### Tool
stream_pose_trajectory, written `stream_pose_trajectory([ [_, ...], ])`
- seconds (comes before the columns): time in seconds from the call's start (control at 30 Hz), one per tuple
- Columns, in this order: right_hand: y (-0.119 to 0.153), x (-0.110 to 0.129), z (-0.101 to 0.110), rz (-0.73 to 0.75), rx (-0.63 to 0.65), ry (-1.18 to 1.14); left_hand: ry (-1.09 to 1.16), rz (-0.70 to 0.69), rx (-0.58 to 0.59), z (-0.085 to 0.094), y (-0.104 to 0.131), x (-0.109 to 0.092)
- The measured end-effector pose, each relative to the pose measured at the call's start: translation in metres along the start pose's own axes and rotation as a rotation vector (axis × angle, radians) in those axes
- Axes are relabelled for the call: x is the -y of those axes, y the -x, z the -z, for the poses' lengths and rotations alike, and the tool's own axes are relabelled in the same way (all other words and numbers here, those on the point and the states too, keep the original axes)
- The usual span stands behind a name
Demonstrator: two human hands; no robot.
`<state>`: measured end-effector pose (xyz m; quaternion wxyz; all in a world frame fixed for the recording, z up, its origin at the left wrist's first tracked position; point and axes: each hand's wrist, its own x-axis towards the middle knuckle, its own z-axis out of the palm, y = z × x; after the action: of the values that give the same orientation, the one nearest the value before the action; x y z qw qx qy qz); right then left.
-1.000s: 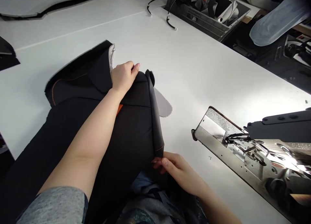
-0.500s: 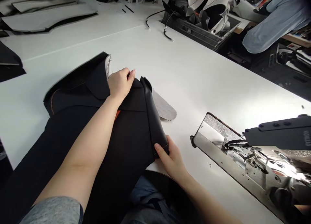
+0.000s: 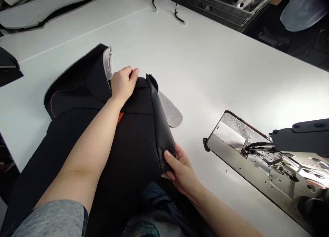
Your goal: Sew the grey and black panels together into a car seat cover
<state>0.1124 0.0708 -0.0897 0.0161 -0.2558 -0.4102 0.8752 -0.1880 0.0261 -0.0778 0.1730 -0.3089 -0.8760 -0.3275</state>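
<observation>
A large black fabric cover [image 3: 133,141] lies over the white table's front edge, with seams, orange stitching at its left and a small orange tab near my left forearm. My left hand [image 3: 123,84] is closed on the cover's upper edge, beside a folded part with a pale lining. Lower right, my right hand [image 3: 181,168] pinches the cover's corner, thumb on top and fingers partly hidden underneath. A grey mesh flap [image 3: 171,110] sticks out from under the cover's right side.
A sewing machine [image 3: 231,137] with a metal bed stands at the right. Pale-and-black panels [image 3: 46,10] lie at the upper left. Short black cables [image 3: 178,15] and a grey crate [image 3: 218,10] are at the back. A person's sleeve [image 3: 303,12] shows at the upper right.
The view has tilted down and shifted slightly, so the crate and sleeve sit higher in the frame. Both hands keep their hold; the cover's right edge has turned slightly, showing orange stitching by my right thumb.
</observation>
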Motion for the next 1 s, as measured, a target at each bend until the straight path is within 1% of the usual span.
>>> stream_pose_trajectory([
  [0.13, 0.000, 0.002, 0.002, -0.035, -0.010, -0.051, 0.051, -0.006, 0.007, -0.001, -0.001, -0.001],
  [0.27, 0.000, 0.002, 0.003, -0.066, 0.017, -0.070, 0.119, -0.026, 0.010, -0.003, -0.002, -0.002],
  [0.4, -0.002, -0.001, 0.008, -0.057, 0.034, -0.004, 0.130, -0.058, -0.018, -0.007, -0.002, 0.000],
  [0.47, -0.002, 0.002, 0.013, -0.043, 0.050, 0.166, 0.107, -0.069, -0.036, -0.008, -0.001, 0.000],
  [0.5, -0.002, 0.005, 0.016, -0.033, 0.054, 0.311, 0.098, -0.071, -0.041, -0.008, -0.001, 0.000],
  [0.57, -0.002, 0.012, 0.021, 0.028, 0.026, 0.708, 0.090, -0.076, -0.045, -0.007, -0.001, -0.001],
  [0.6, -0.001, 0.017, 0.024, 0.094, -0.016, 0.926, 0.091, -0.081, -0.046, -0.005, -0.001, -0.003],
  [0.67, 0.001, 0.025, 0.027, 0.293, -0.157, 1.279, 0.098, -0.092, -0.046, -0.001, -0.002, -0.006],
  [0.73, 0.004, 0.032, 0.026, 0.483, -0.314, 1.470, 0.100, -0.099, -0.045, 0.004, -0.003, -0.011],
  [0.77, 0.005, 0.033, 0.023, 0.531, -0.361, 1.533, 0.097, -0.100, -0.044, 0.006, -0.004, -0.013],
  [0.8, 0.005, 0.034, 0.019, 0.538, -0.378, 1.602, 0.096, -0.101, -0.044, 0.009, -0.004, -0.015],
  [0.83, 0.005, 0.034, 0.014, 0.504, -0.370, 1.686, 0.096, -0.103, -0.045, 0.012, -0.005, -0.017],
  [0.93, 0.002, 0.027, -0.008, 0.287, -0.307, 1.928, 0.110, -0.110, -0.039, 0.019, -0.007, -0.022],
  [1.0, -0.003, 0.022, -0.024, 0.181, -0.299, 1.982, 0.102, -0.103, -0.033, 0.024, -0.008, -0.027],
])
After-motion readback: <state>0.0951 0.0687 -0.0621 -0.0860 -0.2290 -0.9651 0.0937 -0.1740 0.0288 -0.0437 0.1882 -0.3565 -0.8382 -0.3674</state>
